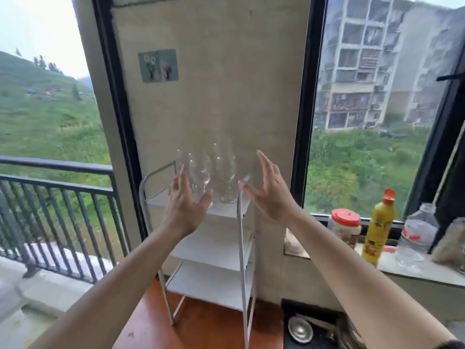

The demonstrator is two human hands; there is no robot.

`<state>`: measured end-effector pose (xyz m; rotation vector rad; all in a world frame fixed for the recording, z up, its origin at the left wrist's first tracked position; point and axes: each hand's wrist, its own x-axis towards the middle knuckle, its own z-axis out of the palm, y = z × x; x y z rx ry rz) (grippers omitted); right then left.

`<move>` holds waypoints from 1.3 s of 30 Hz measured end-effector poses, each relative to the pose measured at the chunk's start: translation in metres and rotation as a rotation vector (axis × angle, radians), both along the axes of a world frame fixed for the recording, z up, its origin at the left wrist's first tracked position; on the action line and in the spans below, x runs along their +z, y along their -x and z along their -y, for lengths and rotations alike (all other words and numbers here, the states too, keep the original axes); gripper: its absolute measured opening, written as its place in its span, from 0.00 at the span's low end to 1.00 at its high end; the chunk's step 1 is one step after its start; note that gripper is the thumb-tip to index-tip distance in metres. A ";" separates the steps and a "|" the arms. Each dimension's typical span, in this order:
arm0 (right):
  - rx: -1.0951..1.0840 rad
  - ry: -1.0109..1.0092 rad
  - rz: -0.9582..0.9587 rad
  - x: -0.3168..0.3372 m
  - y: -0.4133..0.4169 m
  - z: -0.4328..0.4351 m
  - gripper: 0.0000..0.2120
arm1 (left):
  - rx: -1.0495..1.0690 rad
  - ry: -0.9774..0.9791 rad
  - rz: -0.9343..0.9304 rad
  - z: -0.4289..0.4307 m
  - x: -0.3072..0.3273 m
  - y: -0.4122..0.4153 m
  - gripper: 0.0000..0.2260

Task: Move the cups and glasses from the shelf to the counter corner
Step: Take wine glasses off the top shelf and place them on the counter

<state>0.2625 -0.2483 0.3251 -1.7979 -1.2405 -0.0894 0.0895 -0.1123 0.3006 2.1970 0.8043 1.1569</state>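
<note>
A narrow white metal shelf rack [241, 222] with several tiers stands against a beige wall pillar [214, 84] between two windows. On its top tier stand a few clear stemmed glasses [201, 172], close together; the picture is blurred there, so their exact number cannot be told. The person's left hand [183, 205] is raised in front of the left glasses, fingers spread apart and thumb out, and it holds nothing. Whether it touches a glass is not clear. The right hand [270, 187] is beside the right edge of the top tier, palm turned inward, fingers straight and slightly apart, also holding nothing. The lower tiers of the rack look bare. On the grey window ledge [415, 269] at the right stand a plastic jar with a red lid [346, 226], a yellow bottle with an orange cap [378, 227] and a clear glass jar [417, 233]
</note>
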 end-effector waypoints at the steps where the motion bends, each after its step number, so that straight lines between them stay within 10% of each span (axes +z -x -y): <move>1: -0.009 0.008 -0.020 0.005 -0.005 -0.014 0.42 | -0.029 0.005 0.011 -0.014 0.000 -0.009 0.40; 8: -0.018 0.089 -0.043 0.017 -0.018 -0.079 0.42 | -0.113 -0.019 0.164 -0.063 -0.004 -0.051 0.43; 14: -0.025 0.109 -0.018 0.011 -0.022 -0.095 0.18 | -0.096 -0.090 0.291 -0.071 -0.008 -0.057 0.29; 22: 0.061 -0.015 -0.114 0.026 -0.003 -0.073 0.20 | -0.137 0.258 0.517 -0.056 0.017 -0.041 0.16; 30: 0.265 -0.400 -0.362 0.079 0.020 -0.006 0.43 | -0.140 0.065 0.678 0.006 0.084 -0.001 0.23; 39: 0.164 -0.569 -0.399 0.062 0.003 0.138 0.26 | -0.311 0.179 0.655 0.121 0.094 -0.032 0.27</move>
